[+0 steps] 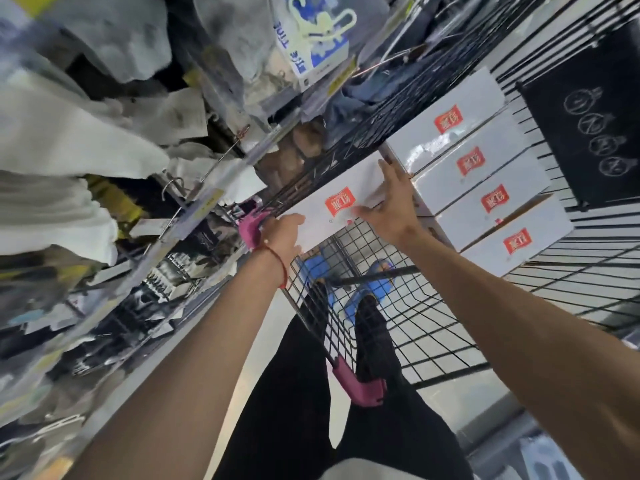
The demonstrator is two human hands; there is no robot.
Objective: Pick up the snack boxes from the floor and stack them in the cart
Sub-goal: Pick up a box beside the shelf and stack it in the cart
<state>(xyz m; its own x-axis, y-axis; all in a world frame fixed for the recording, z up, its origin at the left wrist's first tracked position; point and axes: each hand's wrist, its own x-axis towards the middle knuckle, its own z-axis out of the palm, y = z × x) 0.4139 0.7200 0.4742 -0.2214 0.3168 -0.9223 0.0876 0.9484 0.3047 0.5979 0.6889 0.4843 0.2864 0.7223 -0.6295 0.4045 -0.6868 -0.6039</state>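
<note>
Hands at either end hold a flat white snack box with a red label (pixel 346 181) just above the centre of the frame, over the open top of a black wire cart (pixel 398 327). The left hand (pixel 282 233), with a red string round its wrist, is at the box's lower left corner; its fingers curl round that corner and their tips are hidden beyond it. The right hand (pixel 391 202) lies against the box's right end, fingers straight and slightly spread along the edge towards the far corner, thumb stretched out across the top face just right of the red label. The box is tilted, its far end higher in the frame, and sits between the two palms.

Just right of the held box, inside the cart, stands a stack of four matching white boxes (pixel 485 178), each showing a red label. The right hand's fingertips are close to the uppermost one.

A magenta plastic corner piece (pixel 363 389) caps the cart's near rim at lower centre. Through the mesh show blue shoes (pixel 377 282) and black trousers (pixel 294 393). A black panel with white line drawings (pixel 588 126) hangs at the right edge. Blurred shelves of packaged goods and white cloth (pixel 69 140) fill the left side.
</note>
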